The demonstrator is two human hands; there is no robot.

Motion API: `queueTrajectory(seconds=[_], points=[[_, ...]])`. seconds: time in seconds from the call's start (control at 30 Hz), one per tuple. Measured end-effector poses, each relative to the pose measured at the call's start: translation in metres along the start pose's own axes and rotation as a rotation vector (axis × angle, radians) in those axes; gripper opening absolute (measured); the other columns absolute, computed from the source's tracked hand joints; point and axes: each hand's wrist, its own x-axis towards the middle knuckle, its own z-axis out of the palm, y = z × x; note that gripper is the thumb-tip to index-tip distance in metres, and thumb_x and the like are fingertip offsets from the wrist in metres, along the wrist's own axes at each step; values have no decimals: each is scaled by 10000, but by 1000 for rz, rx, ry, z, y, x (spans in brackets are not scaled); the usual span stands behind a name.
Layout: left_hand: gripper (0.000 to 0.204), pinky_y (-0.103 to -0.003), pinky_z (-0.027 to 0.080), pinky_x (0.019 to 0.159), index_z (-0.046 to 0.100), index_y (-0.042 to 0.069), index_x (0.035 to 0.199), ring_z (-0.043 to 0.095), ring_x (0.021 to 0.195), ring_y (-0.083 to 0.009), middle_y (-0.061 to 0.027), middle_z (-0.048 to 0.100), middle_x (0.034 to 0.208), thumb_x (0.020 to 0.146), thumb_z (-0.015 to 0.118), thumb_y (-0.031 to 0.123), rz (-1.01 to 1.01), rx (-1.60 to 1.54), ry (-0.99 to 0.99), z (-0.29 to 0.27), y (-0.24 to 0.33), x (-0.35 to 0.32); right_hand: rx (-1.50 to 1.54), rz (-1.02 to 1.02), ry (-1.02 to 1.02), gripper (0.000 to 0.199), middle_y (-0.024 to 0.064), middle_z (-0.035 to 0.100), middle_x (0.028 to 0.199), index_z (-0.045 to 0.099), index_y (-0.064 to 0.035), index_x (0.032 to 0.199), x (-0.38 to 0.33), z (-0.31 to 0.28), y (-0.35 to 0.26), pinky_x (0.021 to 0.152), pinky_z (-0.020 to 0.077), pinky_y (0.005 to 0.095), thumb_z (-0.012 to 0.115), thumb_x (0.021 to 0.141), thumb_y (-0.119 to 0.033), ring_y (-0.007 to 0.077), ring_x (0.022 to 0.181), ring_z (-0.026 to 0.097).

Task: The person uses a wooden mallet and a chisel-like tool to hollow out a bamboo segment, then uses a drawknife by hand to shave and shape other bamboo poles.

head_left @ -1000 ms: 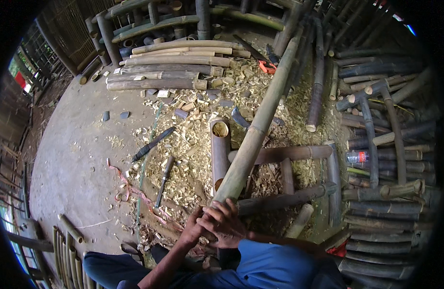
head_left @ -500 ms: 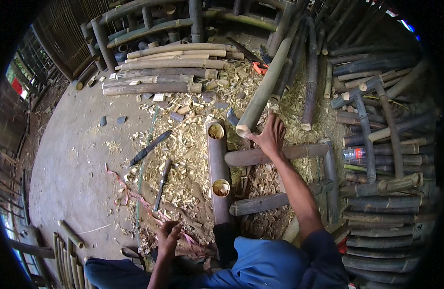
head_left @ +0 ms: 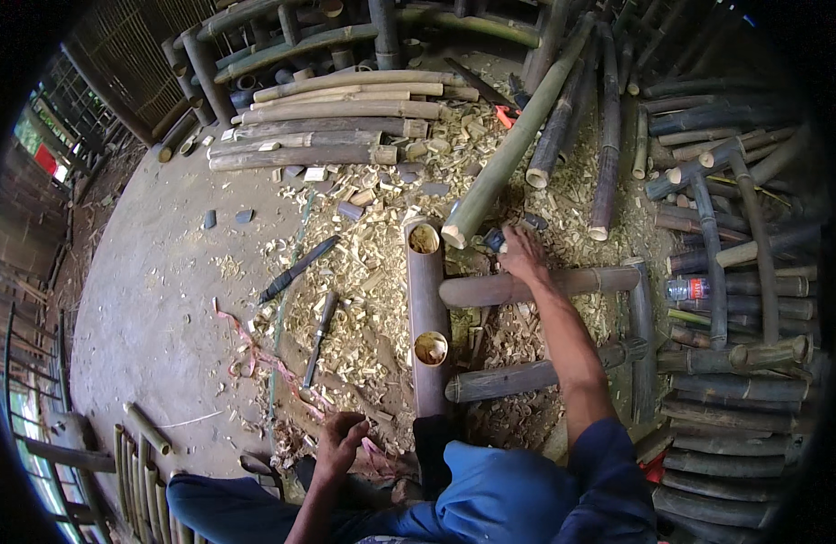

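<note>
My right hand (head_left: 524,254) reaches forward over the upper rail (head_left: 572,284) of a bamboo frame. Its fingers are bent round or against a small dark piece (head_left: 494,240), whose kind I cannot make out. Just left of it is the cut end of a long green bamboo pole (head_left: 495,163), which slants away from me. My left hand (head_left: 343,437) is loosely curled near my knee, with nothing visible in it. Between my hands lies the frame's thick bamboo post (head_left: 427,299), with two round holes cut in its upper side. The frame's lower rail (head_left: 500,382) joins it beside the nearer hole.
A wooden-handled chisel (head_left: 320,331) and a dark, long tool (head_left: 298,269) lie left among wood chips (head_left: 373,245). Cut bamboo lengths (head_left: 336,111) lie at the back. More bamboo (head_left: 726,399) and a plastic bottle (head_left: 687,288) are at right. A pink strip (head_left: 255,349) trails on the floor.
My right hand has let go of the green pole's near end and moved to the small dark piece beside it. The pole's end has shifted slightly left. My left hand stays curled.
</note>
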Motion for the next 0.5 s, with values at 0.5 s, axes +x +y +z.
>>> queueTrajectory(seconds=[0.5], points=[[1038, -407, 485, 1048, 170, -39, 1549, 469, 1336, -295, -234, 359, 1522, 827, 848, 273, 233, -137, -642, 110, 63, 30, 1925, 171, -450, 591, 85, 569, 1161, 359, -73, 1461, -285, 62, -67, 974, 491, 378, 572, 917, -162, 232, 1092, 583]])
